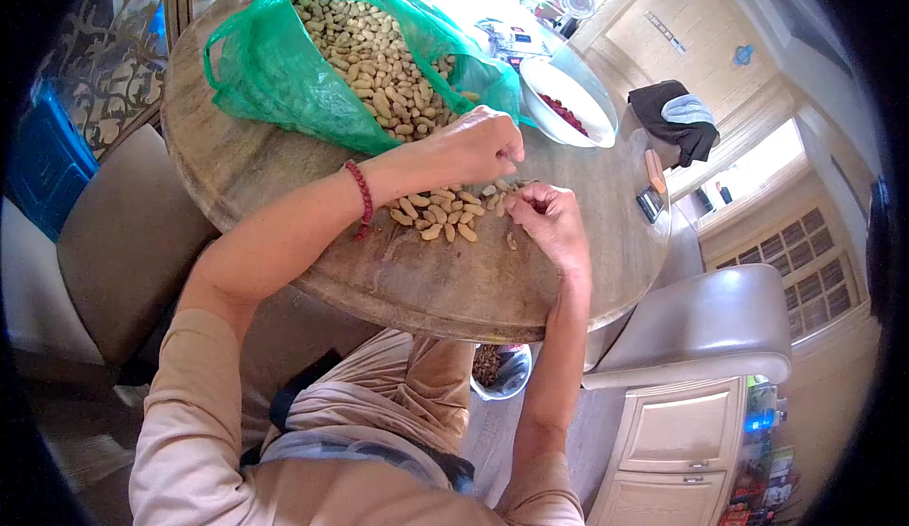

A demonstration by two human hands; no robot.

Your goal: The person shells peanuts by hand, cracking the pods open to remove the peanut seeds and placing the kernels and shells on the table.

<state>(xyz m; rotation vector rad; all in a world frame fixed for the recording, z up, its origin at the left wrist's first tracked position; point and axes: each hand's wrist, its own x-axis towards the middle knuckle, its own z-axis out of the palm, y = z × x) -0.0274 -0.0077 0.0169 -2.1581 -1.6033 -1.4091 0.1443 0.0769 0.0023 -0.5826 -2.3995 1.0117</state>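
A loose pile of unshelled peanuts (443,212) lies on the round wooden table (379,280). My left hand (473,150), with a red bead bracelet at its wrist, hovers just above the pile, its fingers curled together; what they hold, if anything, is hidden. At the right end of the pile, my right hand (547,218) has thumb and fingertips pinched beside some peanuts; its contents are too small to make out. Behind my left hand, a green plastic bag (275,76) lies open, full of peanuts (365,48).
A white bowl (568,100) with red kernels stands at the back right. Near the right edge lies a phone-like dark object (650,204). Below the table is a bin (511,371) with shells. Chairs (696,322) stand around, one bearing dark cloth (672,119).
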